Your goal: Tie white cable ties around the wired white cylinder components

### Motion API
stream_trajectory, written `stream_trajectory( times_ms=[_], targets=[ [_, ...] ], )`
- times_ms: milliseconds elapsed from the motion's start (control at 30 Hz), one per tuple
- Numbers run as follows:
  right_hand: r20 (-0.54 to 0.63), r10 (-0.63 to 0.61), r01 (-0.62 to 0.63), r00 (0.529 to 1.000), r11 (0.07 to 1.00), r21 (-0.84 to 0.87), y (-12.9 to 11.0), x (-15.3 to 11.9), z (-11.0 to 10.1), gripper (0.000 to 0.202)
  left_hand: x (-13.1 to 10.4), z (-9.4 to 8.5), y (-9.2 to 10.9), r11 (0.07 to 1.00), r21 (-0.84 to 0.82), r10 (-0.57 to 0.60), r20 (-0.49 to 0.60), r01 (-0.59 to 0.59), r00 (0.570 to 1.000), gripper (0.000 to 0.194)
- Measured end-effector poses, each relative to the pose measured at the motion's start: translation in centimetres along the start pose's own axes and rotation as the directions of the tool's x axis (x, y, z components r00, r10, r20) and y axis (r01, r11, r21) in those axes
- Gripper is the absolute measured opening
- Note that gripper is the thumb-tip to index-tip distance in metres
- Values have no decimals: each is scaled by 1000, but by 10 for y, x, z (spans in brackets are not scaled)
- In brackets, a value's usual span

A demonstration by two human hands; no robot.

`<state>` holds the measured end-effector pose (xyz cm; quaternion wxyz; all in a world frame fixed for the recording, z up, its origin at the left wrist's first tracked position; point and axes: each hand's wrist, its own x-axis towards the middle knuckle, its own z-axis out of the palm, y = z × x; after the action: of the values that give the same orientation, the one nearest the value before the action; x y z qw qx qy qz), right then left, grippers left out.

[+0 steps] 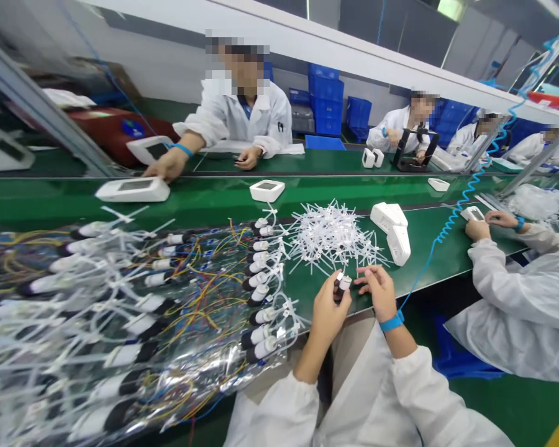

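My left hand [330, 305] grips a small black and white cylindrical part [343, 283] between thumb and fingers, over the front edge of the green bench. Just to its right, my right hand [377, 290] is raised with its fingers apart and holds nothing; a blue band circles that wrist. Beyond both hands lies a pile of white cable ties [330, 233]. Left of the hands, similar cylindrical parts [259, 293] with white ties and coloured wires lie in rows on clear plastic.
White device housings [392, 233] are stacked behind my right hand. More housings [267, 190] sit on the green conveyor [214, 194]. A coiled blue hose [470, 186] hangs at the right. People in white coats sit opposite and at the right.
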<state>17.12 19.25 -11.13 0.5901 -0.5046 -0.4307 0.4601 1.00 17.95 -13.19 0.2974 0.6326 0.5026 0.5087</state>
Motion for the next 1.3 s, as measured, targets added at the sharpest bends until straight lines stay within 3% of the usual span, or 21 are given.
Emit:
stream_trajectory(
  times_ms=[133, 300, 400, 533, 700, 933, 1133, 1300],
  targets=[
    [-10, -120, 111, 993, 943, -315, 3, 17, -1, 35, 0, -1, -1, 1000, -16, 17, -3, -17, 1000, 46],
    [136, -227, 256, 964, 672, -695, 13, 47, 7, 36, 1, -1, 0, 998, -21, 52, 32, -52, 998, 44],
    [161, -222, 261, 962, 564, -783, 17, 64, 9, 34, 2, 0, -2, 998, -40, 44, 20, -43, 999, 44],
    [185, -230, 284, 955, 550, -785, 15, 74, 3, 30, 3, 2, -6, 997, -77, 20, -6, -21, 1000, 44],
    [229, -271, 348, 935, 566, -748, 2, 60, -14, 33, 3, 3, -7, 995, -99, 3, -35, -6, 999, 44],
    [123, -306, 318, 944, 745, -587, -6, 28, -27, 32, 5, 1, -6, 996, -92, 7, -41, -10, 999, 38],
    [76, -151, 166, 986, 948, -270, 2, 17, -19, 33, 4, 0, -8, 995, -104, 1, -34, -5, 999, 38],
    [110, -74, 76, 991, 997, -14, 5, 12, -20, 37, 3, -2, -6, 995, -102, -6, -25, 3, 1000, 36]
  ],
)
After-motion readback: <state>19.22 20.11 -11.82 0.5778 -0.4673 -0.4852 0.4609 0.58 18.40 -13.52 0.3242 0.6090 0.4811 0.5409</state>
